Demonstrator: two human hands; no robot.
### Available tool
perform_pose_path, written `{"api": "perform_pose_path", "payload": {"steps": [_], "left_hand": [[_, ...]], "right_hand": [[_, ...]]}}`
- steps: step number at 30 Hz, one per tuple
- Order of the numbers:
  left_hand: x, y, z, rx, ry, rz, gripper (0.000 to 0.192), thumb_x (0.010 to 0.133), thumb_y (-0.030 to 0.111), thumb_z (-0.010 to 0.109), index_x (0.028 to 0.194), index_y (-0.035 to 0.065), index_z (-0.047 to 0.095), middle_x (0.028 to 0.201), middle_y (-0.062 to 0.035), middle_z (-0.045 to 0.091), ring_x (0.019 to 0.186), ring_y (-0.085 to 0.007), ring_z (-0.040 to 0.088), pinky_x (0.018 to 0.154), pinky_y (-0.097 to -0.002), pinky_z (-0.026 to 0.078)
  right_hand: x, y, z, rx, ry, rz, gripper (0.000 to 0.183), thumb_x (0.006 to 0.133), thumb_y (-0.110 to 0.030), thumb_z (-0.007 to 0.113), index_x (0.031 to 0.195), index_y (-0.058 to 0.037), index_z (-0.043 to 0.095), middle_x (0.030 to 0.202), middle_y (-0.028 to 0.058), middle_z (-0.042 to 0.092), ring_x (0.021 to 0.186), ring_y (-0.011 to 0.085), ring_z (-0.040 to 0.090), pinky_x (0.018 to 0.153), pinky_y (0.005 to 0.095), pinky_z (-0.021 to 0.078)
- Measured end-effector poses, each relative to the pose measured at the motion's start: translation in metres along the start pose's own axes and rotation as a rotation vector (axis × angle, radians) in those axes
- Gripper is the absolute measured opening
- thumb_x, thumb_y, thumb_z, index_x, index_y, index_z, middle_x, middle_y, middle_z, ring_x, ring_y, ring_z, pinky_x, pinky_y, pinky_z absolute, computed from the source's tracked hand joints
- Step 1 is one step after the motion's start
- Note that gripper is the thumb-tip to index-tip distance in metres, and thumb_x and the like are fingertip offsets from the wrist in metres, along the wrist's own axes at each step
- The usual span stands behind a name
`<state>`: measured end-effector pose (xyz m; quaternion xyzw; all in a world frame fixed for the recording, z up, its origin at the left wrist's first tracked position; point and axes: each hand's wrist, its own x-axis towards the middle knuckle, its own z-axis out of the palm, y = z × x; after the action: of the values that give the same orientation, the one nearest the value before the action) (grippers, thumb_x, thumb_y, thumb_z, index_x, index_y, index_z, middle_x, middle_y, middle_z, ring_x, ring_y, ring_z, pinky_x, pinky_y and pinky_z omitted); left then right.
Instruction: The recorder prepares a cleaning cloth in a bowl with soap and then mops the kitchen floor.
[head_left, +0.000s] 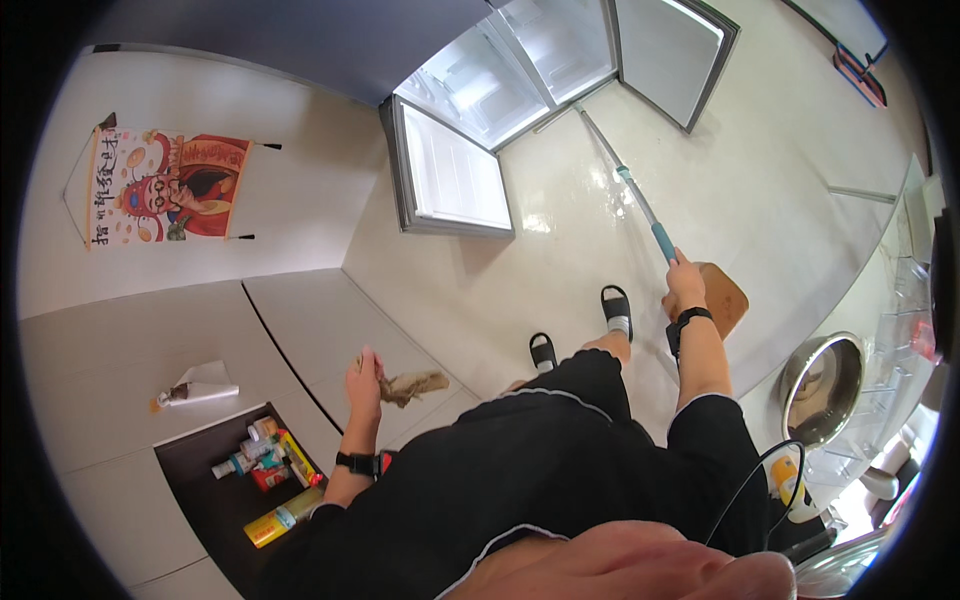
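My left hand (365, 381) is closed around a soiled, brownish cloth (414, 385), whose loose end hangs out to the right. My right hand (685, 281) grips the teal upper end of a long-handled floor tool (636, 196), a squeegee or flat mop. The tool slants away across the floor, and its narrow head (555, 121) lies along the foot of a refrigerator (517, 71). Both lower refrigerator doors stand ajar, the left door (454, 172) and the right door (671, 56). Shiny wet patches (600, 178) show on the pale floor near the pole.
Beside my right hand is a brown stool (726, 298). A steel basin (823, 390) stands farther right. On the left, a dark cabinet niche (199, 480) holds several bottles and boxes. A picture scroll (169, 187) hangs on the wall. My sandalled feet (616, 306) are on the floor.
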<state>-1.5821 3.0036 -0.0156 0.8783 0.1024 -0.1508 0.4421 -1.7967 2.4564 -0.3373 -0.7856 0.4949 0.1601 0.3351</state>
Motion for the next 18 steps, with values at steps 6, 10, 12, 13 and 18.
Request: {"api": "perform_pose_path", "payload": {"steps": [6,10,12,13,18], "left_hand": [[-0.007,0.042,0.029,-0.060,-0.084,0.071,0.043,0.105,0.041,0.050,0.076,0.0093,0.055,0.065,0.0034,0.045,0.061,-0.0078,0.040,0.058,-0.0248,0.033],[-0.006,0.057,0.028,-0.093,-0.090,0.110,0.043,0.105,0.041,0.050,0.075,0.0093,0.053,0.064,0.0028,0.043,0.060,-0.0085,0.040,0.058,-0.0255,0.033],[-0.003,0.059,0.025,-0.098,-0.091,0.128,0.044,0.105,0.042,0.050,0.075,0.0093,0.051,0.064,0.0022,0.042,0.059,-0.0095,0.040,0.058,-0.0262,0.035],[0.000,0.059,0.021,-0.132,-0.088,0.148,0.043,0.105,0.041,0.050,0.077,0.0091,0.052,0.064,0.0021,0.042,0.059,-0.0095,0.040,0.058,-0.0263,0.035],[0.014,0.043,-0.005,-0.262,-0.097,0.192,0.039,0.105,0.040,0.050,0.082,0.0087,0.053,0.064,0.0023,0.043,0.060,-0.0094,0.041,0.058,-0.0264,0.035]], "right_hand": [[-0.076,0.071,-0.056,0.043,-0.086,-0.011,0.045,0.100,-0.031,0.046,0.144,-0.0233,0.051,0.118,0.0214,0.068,0.109,0.0406,0.064,0.093,0.0501,0.0503],[-0.135,0.124,-0.066,-0.034,-0.010,0.090,0.046,0.099,-0.030,0.048,0.145,-0.0238,0.051,0.121,0.0200,0.067,0.114,0.0398,0.063,0.097,0.0482,0.0496],[-0.160,0.125,-0.082,-0.081,-0.005,0.151,0.045,0.098,-0.031,0.049,0.142,-0.0229,0.054,0.124,0.0206,0.066,0.115,0.0399,0.062,0.099,0.0471,0.0491],[-0.168,0.121,-0.093,-0.091,-0.005,0.153,0.045,0.098,-0.031,0.049,0.142,-0.0229,0.054,0.124,0.0206,0.066,0.115,0.0399,0.062,0.099,0.0471,0.0491],[-0.198,0.113,-0.129,-0.168,0.076,-0.038,0.044,0.096,-0.031,0.052,0.139,-0.0226,0.057,0.118,0.0220,0.067,0.109,0.0411,0.064,0.097,0.0494,0.0500]]}}
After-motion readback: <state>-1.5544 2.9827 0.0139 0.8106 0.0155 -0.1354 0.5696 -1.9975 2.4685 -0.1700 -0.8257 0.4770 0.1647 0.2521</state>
